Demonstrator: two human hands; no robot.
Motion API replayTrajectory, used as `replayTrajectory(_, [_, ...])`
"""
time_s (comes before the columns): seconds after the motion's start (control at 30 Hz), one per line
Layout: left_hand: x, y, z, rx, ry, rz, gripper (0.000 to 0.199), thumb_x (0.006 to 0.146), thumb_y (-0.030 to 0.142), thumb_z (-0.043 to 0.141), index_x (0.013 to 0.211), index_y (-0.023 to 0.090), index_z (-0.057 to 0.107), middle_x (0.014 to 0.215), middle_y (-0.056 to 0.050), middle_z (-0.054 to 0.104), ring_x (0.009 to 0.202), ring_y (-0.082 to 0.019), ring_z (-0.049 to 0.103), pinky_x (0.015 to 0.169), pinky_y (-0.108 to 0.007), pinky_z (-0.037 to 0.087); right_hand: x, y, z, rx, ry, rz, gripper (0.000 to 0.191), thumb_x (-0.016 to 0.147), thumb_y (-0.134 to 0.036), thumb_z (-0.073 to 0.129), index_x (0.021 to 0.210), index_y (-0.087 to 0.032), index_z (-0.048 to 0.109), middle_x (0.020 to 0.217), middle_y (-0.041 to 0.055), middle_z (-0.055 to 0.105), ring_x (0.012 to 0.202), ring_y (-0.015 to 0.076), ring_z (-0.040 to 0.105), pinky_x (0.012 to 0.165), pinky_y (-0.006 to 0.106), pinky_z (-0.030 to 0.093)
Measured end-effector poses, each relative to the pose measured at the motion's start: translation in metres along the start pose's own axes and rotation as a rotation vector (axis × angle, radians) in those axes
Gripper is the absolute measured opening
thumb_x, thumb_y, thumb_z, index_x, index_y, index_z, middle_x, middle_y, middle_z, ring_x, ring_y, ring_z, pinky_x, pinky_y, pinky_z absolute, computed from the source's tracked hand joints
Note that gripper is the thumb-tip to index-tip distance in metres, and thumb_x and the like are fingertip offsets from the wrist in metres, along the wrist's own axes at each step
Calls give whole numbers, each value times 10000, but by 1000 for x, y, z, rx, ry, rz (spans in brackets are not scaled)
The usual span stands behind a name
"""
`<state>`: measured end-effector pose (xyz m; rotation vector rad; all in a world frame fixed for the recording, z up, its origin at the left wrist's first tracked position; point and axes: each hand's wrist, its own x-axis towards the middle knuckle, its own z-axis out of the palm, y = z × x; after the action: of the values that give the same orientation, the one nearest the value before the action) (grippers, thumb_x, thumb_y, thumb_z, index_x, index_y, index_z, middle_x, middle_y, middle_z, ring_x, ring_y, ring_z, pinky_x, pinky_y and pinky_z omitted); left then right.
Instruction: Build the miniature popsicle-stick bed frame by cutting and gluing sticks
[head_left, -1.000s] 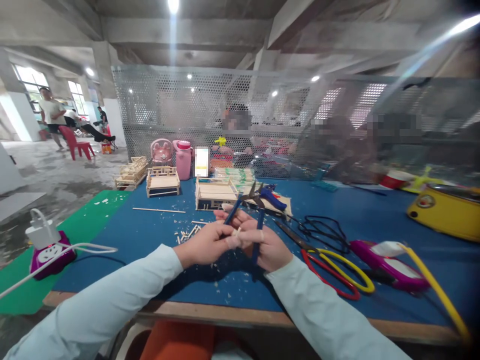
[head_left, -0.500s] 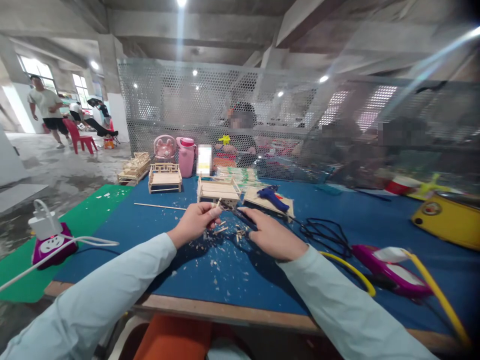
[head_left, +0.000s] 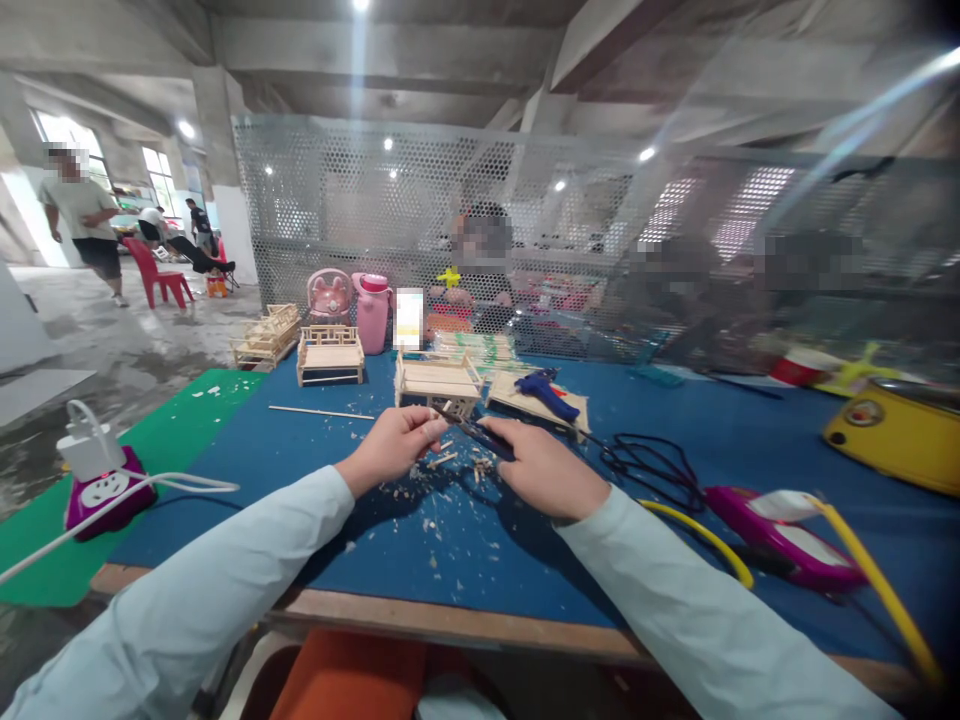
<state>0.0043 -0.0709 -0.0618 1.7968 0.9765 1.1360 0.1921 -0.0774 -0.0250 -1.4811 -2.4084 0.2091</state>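
Observation:
My left hand (head_left: 394,445) pinches a short wooden stick (head_left: 448,407), mostly hidden by the fingertips. Dark-handled pliers (head_left: 478,432) are gripped in my right hand (head_left: 553,470), their jaws meeting the stick at my left fingertips. Just beyond both hands stands a small wooden model bed (head_left: 439,380) made of sticks. Below the hands, cut stick pieces (head_left: 480,468) and pale shavings lie scattered on the blue tabletop (head_left: 420,575). A long thin stick (head_left: 321,411) lies flat to the left of my left hand.
A blue glue gun (head_left: 549,393) rests on a wooden panel (head_left: 517,398), its black cable (head_left: 652,465) trailing right. Other wooden models (head_left: 330,358) stand at the back left, near a pink bottle (head_left: 372,315). Purple power strips (head_left: 787,540) lie on both sides. A mesh screen (head_left: 360,200) borders the back.
The pliers' jaws have moved up and left onto the stick at my left fingertips. The stick, upright before, now shows less. A person in the background has stepped left.

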Motion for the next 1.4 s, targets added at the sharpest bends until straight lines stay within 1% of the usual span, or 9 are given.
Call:
replayTrajectory(0.27, [0, 3, 15, 134, 144, -78, 440, 811, 500, 358, 611, 144, 523, 573, -19, 541, 522, -113, 447, 496, -221, 310, 3, 5, 11, 39, 36, -41, 441, 611, -70, 433, 1015, -169, 580, 1039, 88, 637, 947, 216, 568, 784, 262, 397])
replayTrajectory(0.5, [2, -3, 19, 77, 94, -75, 494, 843, 523, 226, 530, 183, 402, 477, 22, 419, 461, -108, 383, 493, -234, 285, 6, 7, 19, 110, 3, -92, 370, 627, -64, 427, 949, -178, 571, 951, 59, 656, 867, 187, 579, 740, 240, 400])
replayTrajectory(0.67, [6, -2, 12, 280, 150, -107, 469, 850, 450, 265, 482, 183, 383, 456, 9, 419, 467, -115, 367, 495, -250, 238, 7, 2, 31, 3, 51, -24, 367, 653, -60, 418, 989, -151, 532, 994, 98, 629, 920, 195, 566, 773, 248, 381])
replayTrajectory(0.77, [7, -4, 12, 297, 166, -112, 467, 845, 444, 273, 468, 188, 376, 441, 12, 413, 464, -118, 365, 499, -254, 238, 6, -6, 37, -142, 122, 38, 355, 665, -46, 415, 996, -127, 514, 974, 128, 611, 900, 210, 560, 757, 267, 369])
replayTrajectory(0.93, [6, -4, 24, 162, 121, -167, 490, 829, 496, 268, 462, 187, 367, 431, 21, 387, 431, -101, 348, 463, -242, 246, 8, -11, 34, -464, 236, 88, 260, 692, -84, 448, 941, -110, 517, 905, 165, 587, 849, 251, 550, 710, 314, 350])
replayTrajectory(1.1, [6, -1, 14, -216, -14, -234, 457, 787, 575, 310, 534, 197, 275, 431, 73, 237, 376, -63, 193, 381, -204, 184, 2, 13, 15, -356, 9, 220, 317, 704, -148, 461, 1014, -126, 519, 973, 144, 611, 903, 241, 573, 712, 296, 381])
replayTrajectory(1.2, [10, -5, -4, -439, -45, -364, 354, 812, 467, 277, 579, 200, 272, 471, 81, 188, 373, -62, 121, 359, -191, 121, -8, 38, 10, -357, -56, 234, 417, 756, -372, 475, 1086, -122, 524, 1048, 165, 597, 955, 285, 562, 745, 346, 400])
replayTrajectory(1.3, [16, -14, -15, -387, 46, -414, 162, 768, 279, 342, 635, 190, 367, 495, 77, 211, 375, -64, 144, 372, -188, 140, -16, 57, 12, -392, 29, 174, 661, 733, -561, 463, 1192, -85, 478, 1151, 195, 549, 1040, 313, 519, 827, 389, 382])
replayTrajectory(1.4, [17, -24, -17, -45, 95, -258, 170, 770, 254, 366, 769, 170, 513, 536, 49, 374, 447, -85, 315, 458, -201, 282, -18, 53, 11, -403, 234, -11, 532, 788, -505, 438, 1141, -119, 536, 1145, 150, 572, 1064, 271, 507, 889, 379, 341])
